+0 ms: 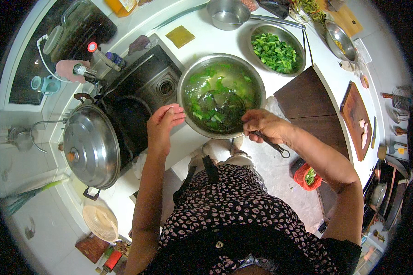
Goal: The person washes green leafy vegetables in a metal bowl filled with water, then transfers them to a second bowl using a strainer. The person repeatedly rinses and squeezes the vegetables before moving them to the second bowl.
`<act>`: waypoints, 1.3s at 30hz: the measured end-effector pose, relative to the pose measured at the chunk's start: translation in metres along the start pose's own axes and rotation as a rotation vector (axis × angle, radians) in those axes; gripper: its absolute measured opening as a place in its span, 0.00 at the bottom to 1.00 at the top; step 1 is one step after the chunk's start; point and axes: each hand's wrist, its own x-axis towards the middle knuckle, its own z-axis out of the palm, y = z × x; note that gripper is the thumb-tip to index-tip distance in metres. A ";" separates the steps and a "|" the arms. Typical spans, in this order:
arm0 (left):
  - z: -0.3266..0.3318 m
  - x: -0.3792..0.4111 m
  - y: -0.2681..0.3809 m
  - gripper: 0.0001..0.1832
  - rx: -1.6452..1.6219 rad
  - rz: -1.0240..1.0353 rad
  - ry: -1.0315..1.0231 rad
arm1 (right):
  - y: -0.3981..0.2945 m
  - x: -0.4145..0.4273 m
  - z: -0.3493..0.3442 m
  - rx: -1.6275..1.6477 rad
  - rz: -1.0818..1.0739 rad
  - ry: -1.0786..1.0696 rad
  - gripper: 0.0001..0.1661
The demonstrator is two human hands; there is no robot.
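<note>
A wide stainless steel bowl [222, 135] stands before me on the white counter, holding water with chopped green leaves [201, 82] floating in it. My right hand [263, 125] is closed around the dark handle of a wire skimmer [236, 106]. The skimmer's round mesh lies under the water near the bowl's right side, partly hidden by leaves and glare. Just off the bowl's left rim is my left hand [167, 120], fingers bent and holding nothing. Behind and to the right, a smaller steel bowl [297, 70] is full of chopped greens [273, 53].
Left of the bowl is a dark sink [165, 87], with a large lidded steel pot [93, 144] beside it. A long-handled saucepan [229, 15] sits at the back. To the right, a wooden cutting board [352, 113] bears pale pieces near a knife [374, 132].
</note>
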 end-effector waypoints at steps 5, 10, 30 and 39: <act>0.001 0.006 -0.006 0.14 -0.013 -0.002 -0.028 | 0.018 0.026 0.015 0.113 -0.022 0.062 0.15; 0.003 0.008 -0.002 0.14 0.011 -0.009 -0.022 | 0.005 0.040 0.034 0.044 -0.184 0.214 0.13; 0.017 0.012 -0.006 0.14 -0.023 0.013 -0.070 | 0.043 0.011 0.025 0.816 -0.066 -0.007 0.16; 0.023 0.010 -0.007 0.13 -0.013 0.009 -0.068 | 0.026 0.025 0.022 0.257 -0.266 0.333 0.16</act>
